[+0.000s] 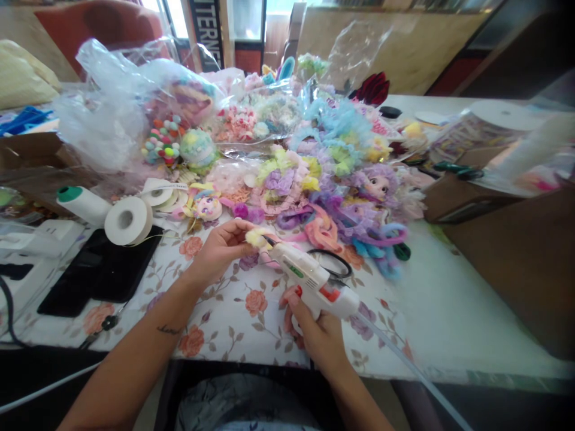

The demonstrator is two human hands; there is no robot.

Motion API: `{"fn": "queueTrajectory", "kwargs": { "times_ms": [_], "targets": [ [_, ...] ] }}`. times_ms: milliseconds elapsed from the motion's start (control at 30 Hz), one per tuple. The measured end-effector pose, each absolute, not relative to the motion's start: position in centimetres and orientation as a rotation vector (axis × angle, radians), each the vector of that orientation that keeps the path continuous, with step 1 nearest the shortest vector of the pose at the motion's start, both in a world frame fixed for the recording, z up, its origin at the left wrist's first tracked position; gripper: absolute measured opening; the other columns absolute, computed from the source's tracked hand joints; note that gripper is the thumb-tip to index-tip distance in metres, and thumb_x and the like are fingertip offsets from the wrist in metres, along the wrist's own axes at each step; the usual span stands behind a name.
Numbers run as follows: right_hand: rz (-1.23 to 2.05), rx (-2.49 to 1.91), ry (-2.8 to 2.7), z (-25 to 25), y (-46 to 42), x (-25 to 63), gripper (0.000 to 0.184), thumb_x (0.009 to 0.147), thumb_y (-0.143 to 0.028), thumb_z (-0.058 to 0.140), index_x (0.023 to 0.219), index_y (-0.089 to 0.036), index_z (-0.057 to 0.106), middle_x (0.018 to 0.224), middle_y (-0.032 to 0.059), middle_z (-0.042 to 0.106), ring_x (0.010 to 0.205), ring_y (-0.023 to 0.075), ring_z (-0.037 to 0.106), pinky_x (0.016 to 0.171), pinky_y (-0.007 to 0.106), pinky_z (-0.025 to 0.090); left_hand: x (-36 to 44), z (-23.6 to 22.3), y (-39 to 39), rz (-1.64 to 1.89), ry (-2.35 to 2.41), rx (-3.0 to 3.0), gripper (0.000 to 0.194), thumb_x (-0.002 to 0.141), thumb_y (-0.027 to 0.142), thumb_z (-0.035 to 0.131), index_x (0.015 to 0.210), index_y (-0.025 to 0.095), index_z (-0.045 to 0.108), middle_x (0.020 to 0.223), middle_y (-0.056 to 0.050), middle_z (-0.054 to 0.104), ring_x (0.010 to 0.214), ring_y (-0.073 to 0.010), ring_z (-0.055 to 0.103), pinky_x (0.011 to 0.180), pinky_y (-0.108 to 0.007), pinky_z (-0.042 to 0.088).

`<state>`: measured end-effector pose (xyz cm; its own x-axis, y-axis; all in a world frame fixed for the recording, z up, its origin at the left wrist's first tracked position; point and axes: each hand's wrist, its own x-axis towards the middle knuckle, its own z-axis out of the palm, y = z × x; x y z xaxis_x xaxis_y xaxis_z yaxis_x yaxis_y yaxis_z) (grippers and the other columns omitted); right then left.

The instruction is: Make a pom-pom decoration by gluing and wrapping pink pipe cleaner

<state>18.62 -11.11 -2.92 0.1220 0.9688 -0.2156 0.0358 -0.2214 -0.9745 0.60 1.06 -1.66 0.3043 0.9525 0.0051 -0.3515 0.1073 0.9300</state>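
My right hand (321,335) is wrapped round the grip of a white hot glue gun (303,269), whose dark nozzle points up and left. The nozzle tip is at a small fluffy pale-yellow piece (256,237); whether they touch I cannot tell. Thumb and fingers of my left hand (220,248) pinch that yellow piece from the left. Just beyond it are magenta pom-poms (248,212) and a doll head with yellow hair (209,208). Peach fuzzy pipe cleaners (322,229) lie right of the nozzle. Behind the gun rests a black-handled item (339,263), partly hidden.
A flowered cloth (224,326) covers the table. At left lie a black phone (119,272), ribbon rolls (128,220) and a thread cone (83,203). Plastic bags (108,114) and pastel trims (332,129) heap up behind. A cardboard box (507,257) stands right; a pale cord (413,365) trails from the gun.
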Motion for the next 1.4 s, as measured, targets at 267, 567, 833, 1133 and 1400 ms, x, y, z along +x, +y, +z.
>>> {"fn": "queueTrajectory", "kwargs": {
  "times_ms": [267,567,833,1133,1400],
  "targets": [
    [1.295,-1.457,-1.082,-3.03,-11.18,18.72,0.039,0.087,-0.056,0.058,0.072,-0.02,0.061,0.05,-0.001,0.055,0.04,0.0107,0.041,0.034,0.022,0.03,0.59,-1.7,1.16,1.099,0.727,1.019,0.028,0.064,0.013,0.087,0.087,0.018,0.072,0.086,-0.001,0.075,0.08,-0.0135,0.07,0.076,-0.023,0.055],
    [1.274,-1.451,-1.072,-3.13,-11.14,18.7,0.039,0.089,-0.055,0.056,0.07,-0.02,0.06,0.05,-0.0003,0.056,0.04,0.0114,0.043,0.034,0.022,0.03,0.53,-1.59,1.04,1.07,0.742,1.026,0.027,0.065,0.016,0.086,0.087,0.017,0.07,0.091,-0.004,0.076,0.086,-0.0173,0.071,0.079,-0.027,0.055],
    [1.206,-1.424,-1.114,-3.21,-11.22,18.6,0.039,0.088,-0.051,0.058,0.063,-0.021,0.06,0.048,0.0,0.056,0.043,0.0129,0.048,0.038,0.023,0.036,0.73,-1.28,1.1,1.106,0.752,0.93,0.03,0.059,0.011,0.088,0.084,0.017,0.072,0.081,0.0,0.074,0.074,-0.012,0.068,0.071,-0.022,0.054],
    [1.277,-1.452,-1.087,-3.26,-11.16,18.74,0.036,0.089,-0.049,0.057,0.068,-0.02,0.061,0.05,-0.0004,0.056,0.037,0.0095,0.039,0.033,0.023,0.028,0.67,-1.37,1.09,1.067,0.755,0.963,0.031,0.06,0.014,0.088,0.085,0.018,0.071,0.083,0.0,0.073,0.077,-0.0132,0.068,0.073,-0.024,0.053],
    [1.283,-1.459,-1.08,-3.26,-11.18,18.7,0.035,0.088,-0.05,0.057,0.071,-0.02,0.061,0.05,-0.0009,0.056,0.039,0.0099,0.041,0.034,0.022,0.031,0.75,-0.9,1.06,1.105,0.764,0.873,0.032,0.057,0.011,0.088,0.084,0.017,0.072,0.082,0.0,0.073,0.076,-0.0114,0.068,0.072,-0.02,0.054]
  ]
}}
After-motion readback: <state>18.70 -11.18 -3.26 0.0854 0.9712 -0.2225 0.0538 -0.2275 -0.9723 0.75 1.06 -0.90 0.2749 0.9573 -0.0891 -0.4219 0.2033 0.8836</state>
